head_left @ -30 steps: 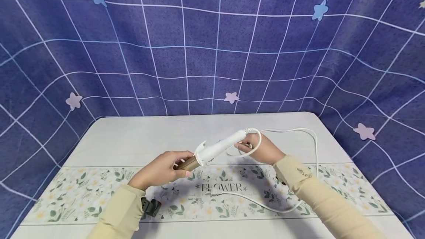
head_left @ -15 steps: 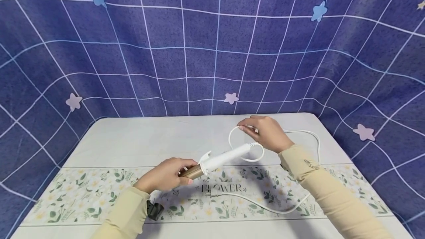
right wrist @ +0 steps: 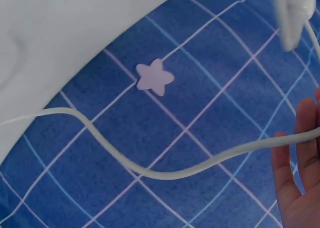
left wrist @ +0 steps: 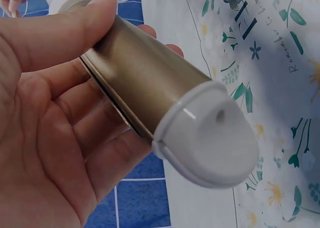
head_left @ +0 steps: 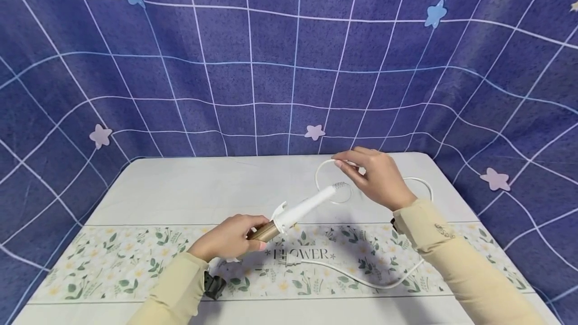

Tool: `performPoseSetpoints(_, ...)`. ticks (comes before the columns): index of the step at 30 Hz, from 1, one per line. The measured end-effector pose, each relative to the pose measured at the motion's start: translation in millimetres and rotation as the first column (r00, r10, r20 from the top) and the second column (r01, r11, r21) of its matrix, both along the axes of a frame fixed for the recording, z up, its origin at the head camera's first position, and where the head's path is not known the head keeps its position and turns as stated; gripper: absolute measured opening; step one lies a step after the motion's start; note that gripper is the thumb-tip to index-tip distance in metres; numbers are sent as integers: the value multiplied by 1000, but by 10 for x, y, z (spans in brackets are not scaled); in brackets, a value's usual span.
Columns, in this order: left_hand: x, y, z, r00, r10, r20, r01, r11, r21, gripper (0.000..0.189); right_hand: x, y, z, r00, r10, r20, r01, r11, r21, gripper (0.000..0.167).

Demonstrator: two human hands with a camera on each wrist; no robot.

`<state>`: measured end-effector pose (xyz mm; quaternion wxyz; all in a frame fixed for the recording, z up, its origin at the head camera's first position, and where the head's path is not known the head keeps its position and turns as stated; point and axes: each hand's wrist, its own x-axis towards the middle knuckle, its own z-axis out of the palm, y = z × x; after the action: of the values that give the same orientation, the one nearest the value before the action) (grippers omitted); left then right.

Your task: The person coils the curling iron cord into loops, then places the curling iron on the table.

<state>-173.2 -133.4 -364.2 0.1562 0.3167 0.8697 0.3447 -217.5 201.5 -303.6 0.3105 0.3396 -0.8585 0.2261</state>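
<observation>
My left hand [head_left: 230,237] grips a curling iron [head_left: 303,209] by its barrel, holding it above the table. The white handle slants up toward the back right. In the left wrist view my thumb lies along the gold barrel [left wrist: 150,63], fingers wrap behind it, and a white end cap [left wrist: 215,138] faces the camera. Farther back, my right hand [head_left: 381,179] pinches the white power cord [right wrist: 165,175] between thumb and fingertips. A raised loop of cord runs between that hand and the handle. The cord's plug [head_left: 292,260] lies on the table's floral strip.
The white table [head_left: 189,184] carries a floral band with the word FLOWER. The cord's other length curves round the right side. A blue gridded curtain [head_left: 226,79] with stars encloses the back and sides. A black wrist device [head_left: 214,285] shows below my left sleeve.
My right hand has risen and moved right and away from the handle, drawing the cord loop up with it. My left hand with the curling iron has shifted slightly right and nearer.
</observation>
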Motion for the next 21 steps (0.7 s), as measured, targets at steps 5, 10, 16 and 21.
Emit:
performPoseSetpoints(5, -9, 23, -30, 1000, 25, -7, -25, 1000, 14, 35, 143, -10, -36, 999, 53, 2, -52, 996, -76, 14)
performPoseSetpoints(10, -5, 35, -46, 998, 67, -8, -66, 997, 28, 36, 256, 4, -108, 996, 77, 38, -71, 986, -149, 15)
performPoseSetpoints(16, -7, 41, -57, 990, 140, -11, -139, 989, 53, 39, 350, 62, -188, 991, 60, 121, -35, 980, -196, 16)
performPoseSetpoints(21, -23, 57, -71, 981, 188, -51, -184, 980, 70, 40, 389, 105, -271, 972, 70, 223, -22, 978, -208, 13)
